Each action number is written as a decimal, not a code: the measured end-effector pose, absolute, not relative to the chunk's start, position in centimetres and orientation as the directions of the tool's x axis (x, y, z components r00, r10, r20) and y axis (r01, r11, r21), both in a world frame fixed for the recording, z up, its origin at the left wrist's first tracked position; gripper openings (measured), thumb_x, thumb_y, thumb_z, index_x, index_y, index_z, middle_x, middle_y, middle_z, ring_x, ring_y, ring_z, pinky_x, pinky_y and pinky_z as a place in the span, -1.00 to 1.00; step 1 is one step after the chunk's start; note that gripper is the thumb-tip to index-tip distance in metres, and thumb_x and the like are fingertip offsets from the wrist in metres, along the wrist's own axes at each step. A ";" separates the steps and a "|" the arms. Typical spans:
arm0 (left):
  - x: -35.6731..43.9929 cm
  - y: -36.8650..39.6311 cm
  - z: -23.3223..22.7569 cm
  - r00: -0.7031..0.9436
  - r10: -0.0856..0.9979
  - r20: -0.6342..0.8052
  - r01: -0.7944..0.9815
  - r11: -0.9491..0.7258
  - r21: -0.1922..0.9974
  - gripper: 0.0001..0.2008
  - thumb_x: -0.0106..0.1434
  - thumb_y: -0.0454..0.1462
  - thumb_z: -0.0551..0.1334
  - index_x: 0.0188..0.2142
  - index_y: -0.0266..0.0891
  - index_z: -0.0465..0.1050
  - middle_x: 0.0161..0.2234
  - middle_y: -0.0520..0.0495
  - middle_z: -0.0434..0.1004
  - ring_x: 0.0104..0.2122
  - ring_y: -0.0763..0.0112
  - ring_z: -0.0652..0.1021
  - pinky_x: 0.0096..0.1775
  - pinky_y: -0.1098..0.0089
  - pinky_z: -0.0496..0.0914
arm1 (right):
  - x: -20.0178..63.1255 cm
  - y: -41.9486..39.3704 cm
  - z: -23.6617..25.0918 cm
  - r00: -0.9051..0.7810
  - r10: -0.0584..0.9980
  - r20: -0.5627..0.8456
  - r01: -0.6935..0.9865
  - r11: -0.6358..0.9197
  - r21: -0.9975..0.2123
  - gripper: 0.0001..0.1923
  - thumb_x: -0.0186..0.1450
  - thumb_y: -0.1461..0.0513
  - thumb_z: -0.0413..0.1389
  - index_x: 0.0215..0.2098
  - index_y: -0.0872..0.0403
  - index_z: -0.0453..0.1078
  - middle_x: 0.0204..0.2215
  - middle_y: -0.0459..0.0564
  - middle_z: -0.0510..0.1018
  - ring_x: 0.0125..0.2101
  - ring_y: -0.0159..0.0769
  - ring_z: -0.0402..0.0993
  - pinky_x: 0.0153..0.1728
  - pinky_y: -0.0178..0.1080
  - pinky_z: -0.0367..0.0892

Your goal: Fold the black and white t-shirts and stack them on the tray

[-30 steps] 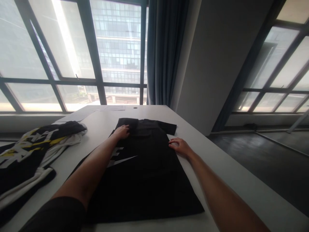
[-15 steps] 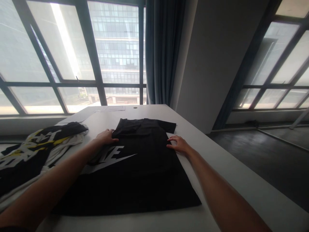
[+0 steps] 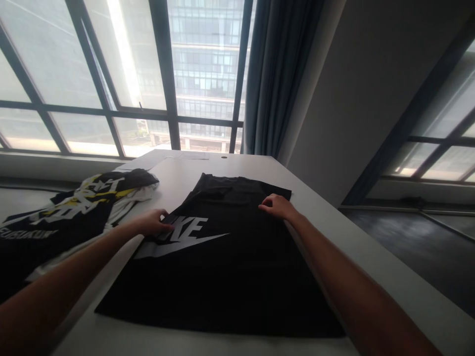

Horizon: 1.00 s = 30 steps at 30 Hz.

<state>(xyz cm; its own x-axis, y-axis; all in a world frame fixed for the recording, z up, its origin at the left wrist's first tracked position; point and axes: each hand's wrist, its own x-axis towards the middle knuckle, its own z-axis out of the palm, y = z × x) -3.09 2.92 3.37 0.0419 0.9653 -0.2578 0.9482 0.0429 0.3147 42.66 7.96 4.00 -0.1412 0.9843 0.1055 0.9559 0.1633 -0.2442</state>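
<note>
Behind the white desk point(image 3: 256, 168) stand tall windows point(image 3: 204, 74). A black T-shirt point(image 3: 230, 287) lies spread toward the near edge; the left hand's point(image 3: 150, 222) fingers pinch its side, while the right hand's point(image 3: 278, 205) touch the opposite side, grip unclear. Printed clothes point(image 3: 85, 205) lie toward the left edge.

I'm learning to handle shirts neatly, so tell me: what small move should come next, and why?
Probably have the right hand turn the right sleeve inward across the black shirt: that sleeve juts out past the side, none juts out opposite, and the right hand is right beside it.
</note>
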 end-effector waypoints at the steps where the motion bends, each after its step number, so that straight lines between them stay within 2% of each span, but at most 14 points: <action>1: -3.4 2.4 3.5 0.035 0.961 -0.274 0.942 0.060 0.331 -0.27 -0.03 0.11 0.28 0.05 -0.29 0.41 -0.17 -0.20 0.62 -0.26 0.15 0.61 -0.31 0.36 0.46 | 41.3 9.2 4.2 -0.138 0.987 0.081 0.948 0.155 -0.277 -0.63 0.26 -0.05 0.17 -0.16 0.01 0.57 -0.08 0.06 0.57 -0.08 -0.12 0.49 -0.07 -0.23 0.36; 4: -4.0 1.3 3.8 0.047 0.962 -0.269 0.934 0.053 0.354 -0.33 0.01 0.10 0.26 0.01 -0.28 0.41 -0.24 -0.17 0.63 -0.32 0.16 0.61 -0.33 0.33 0.44 | 37.3 13.9 4.4 -0.110 0.994 -0.024 0.943 0.097 -0.318 -0.55 0.26 -0.10 0.15 -0.14 0.06 0.57 -0.14 0.09 0.61 -0.12 -0.13 0.53 -0.15 -0.28 0.37; 9: -3.6 0.3 3.7 0.065 0.977 -0.202 0.932 0.013 0.361 -0.55 0.08 -0.01 0.23 -0.10 -0.20 0.44 -0.36 -0.07 0.60 -0.33 0.18 0.59 -0.30 0.32 0.40 | 32.3 21.4 3.9 0.009 0.998 -0.068 0.962 -0.028 -0.273 -0.44 0.18 -0.17 0.18 -0.15 0.11 0.55 -0.10 0.18 0.59 -0.05 -0.02 0.51 -0.09 -0.18 0.38; 11: -3.2 -0.1 3.7 0.060 0.982 -0.177 0.924 0.012 0.382 -0.68 0.12 -0.11 0.21 -0.15 -0.16 0.44 -0.40 -0.04 0.59 -0.35 0.21 0.58 -0.33 0.34 0.37 | 30.8 23.7 3.5 0.020 0.996 -0.089 0.960 -0.044 -0.277 -0.46 0.13 -0.14 0.25 -0.17 0.12 0.55 -0.13 0.18 0.59 -0.06 -0.03 0.52 -0.10 -0.17 0.40; 14: -2.6 -0.5 4.0 0.072 0.991 -0.115 0.901 -0.015 0.434 -0.79 0.16 -0.25 0.15 -0.20 -0.18 0.44 -0.47 0.01 0.55 -0.39 0.28 0.57 -0.35 0.38 0.33 | 29.2 26.4 3.1 0.016 0.993 -0.120 0.942 -0.055 -0.332 -0.60 0.04 0.03 0.37 -0.27 0.12 0.55 -0.25 0.11 0.62 -0.15 -0.11 0.56 -0.15 -0.24 0.42; 17: -2.0 -0.9 4.5 0.073 0.994 -0.085 0.876 -0.023 0.482 -0.79 0.20 -0.32 0.10 -0.20 -0.23 0.45 -0.50 0.02 0.51 -0.42 0.33 0.55 -0.35 0.42 0.30 | 28.2 28.7 3.6 0.008 0.990 -0.139 0.923 -0.061 -0.381 -0.76 0.00 0.21 0.38 -0.39 0.15 0.55 -0.43 0.07 0.62 -0.30 -0.15 0.59 -0.28 -0.29 0.44; 21: -1.1 -1.6 5.1 0.074 0.990 -0.119 0.854 -0.002 0.521 -0.74 0.21 -0.34 0.11 -0.13 -0.23 0.46 -0.49 0.03 0.51 -0.43 0.35 0.53 -0.32 0.44 0.30 | 28.0 31.7 5.3 0.026 0.994 -0.103 0.874 -0.072 -0.481 -0.85 0.10 0.24 0.30 -0.40 0.19 0.54 -0.57 0.05 0.56 -0.49 -0.21 0.55 -0.47 -0.32 0.41; 25: 0.0 -2.9 5.4 0.101 0.983 -0.155 0.823 0.005 0.569 -0.71 0.20 -0.28 0.14 -0.09 -0.20 0.47 -0.46 0.04 0.48 -0.46 0.38 0.49 -0.35 0.46 0.29 | 28.0 33.8 5.8 0.073 0.997 0.000 0.798 -0.058 -0.600 -0.81 0.15 0.25 0.25 -0.28 0.20 0.54 -0.55 0.01 0.56 -0.53 -0.29 0.52 -0.52 -0.38 0.36; 30: 0.3 -4.3 5.5 0.135 0.982 -0.129 0.682 0.002 0.731 -0.66 0.17 -0.15 0.22 -0.06 -0.14 0.49 -0.50 0.10 0.35 -0.46 0.42 0.41 -0.37 0.48 0.29 | 27.6 34.7 4.4 0.139 0.989 0.054 0.743 -0.068 -0.666 -0.80 0.17 0.27 0.23 -0.24 0.22 0.54 -0.47 0.04 0.60 -0.46 -0.27 0.55 -0.47 -0.37 0.39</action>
<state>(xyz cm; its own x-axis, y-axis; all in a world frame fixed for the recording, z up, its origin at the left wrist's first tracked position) 0.30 -4.31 5.45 0.1355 0.9823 -0.1292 0.6822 0.0021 0.7312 27.57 34.69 4.40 0.1387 0.9888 0.0544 0.7433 -0.0677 -0.6656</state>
